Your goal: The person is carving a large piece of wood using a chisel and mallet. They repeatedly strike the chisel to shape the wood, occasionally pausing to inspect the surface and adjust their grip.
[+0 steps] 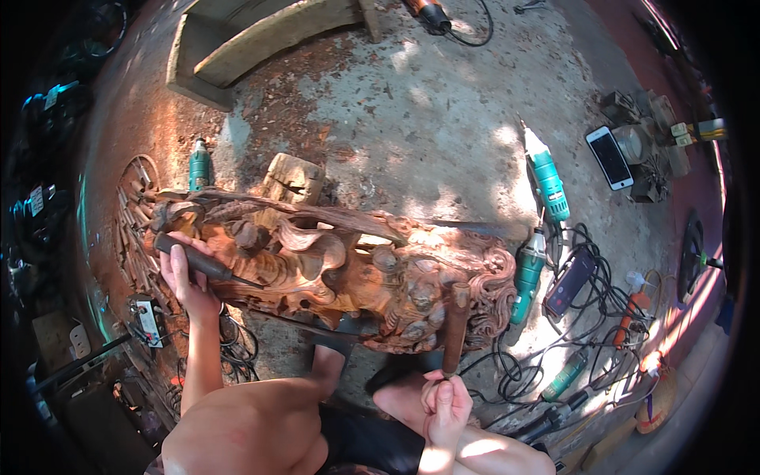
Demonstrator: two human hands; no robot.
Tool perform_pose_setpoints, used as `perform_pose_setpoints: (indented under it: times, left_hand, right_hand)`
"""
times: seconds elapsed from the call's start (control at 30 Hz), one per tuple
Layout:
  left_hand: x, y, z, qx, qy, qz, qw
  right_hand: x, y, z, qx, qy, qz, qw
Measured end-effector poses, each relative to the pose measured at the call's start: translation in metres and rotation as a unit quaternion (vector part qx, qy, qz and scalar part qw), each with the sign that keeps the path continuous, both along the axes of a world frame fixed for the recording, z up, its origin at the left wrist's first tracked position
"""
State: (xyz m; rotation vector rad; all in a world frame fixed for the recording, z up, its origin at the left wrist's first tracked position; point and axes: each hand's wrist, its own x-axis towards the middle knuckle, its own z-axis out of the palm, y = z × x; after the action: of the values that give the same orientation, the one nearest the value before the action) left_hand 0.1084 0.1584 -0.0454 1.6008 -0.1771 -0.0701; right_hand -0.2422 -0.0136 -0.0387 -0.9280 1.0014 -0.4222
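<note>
A large reddish-brown wood carving (360,281) with curls and swirls lies crosswise in front of my legs. My left hand (187,279) is closed around the dark handle of a chisel (194,259) at the carving's left part. The thin blade slants right over the carved surface; whether its tip touches the wood I cannot tell. Below the carving's right end, my right hand (446,405) grips the lower end of a wooden mallet (454,328). The mallet's thicker part points away from me and overlaps the carving's near edge.
Green rotary tools (548,176) and tangled black cables (507,364) lie right; a phone (609,158) rests farther out. Several narrow chisel-like tools (134,218) are piled left. Behind the carving are a wood block (293,180) and a wooden bench-like frame (273,39).
</note>
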Motion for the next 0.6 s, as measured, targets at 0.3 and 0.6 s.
perform_pose_setpoints:
  times: [0.3,0.6]
  left_hand:
    - [0.0022,0.0009,-0.0047,0.013,0.011,0.046,0.999]
    - [0.0022,-0.001,-0.0046,-0.011,0.011,0.024,1.0]
  right_hand:
    - [-0.0064,0.0006,0.0033,0.02,-0.01,-0.023,0.999]
    - [-0.0084,0.0015,-0.0015,0.038,-0.032,-0.066,0.997]
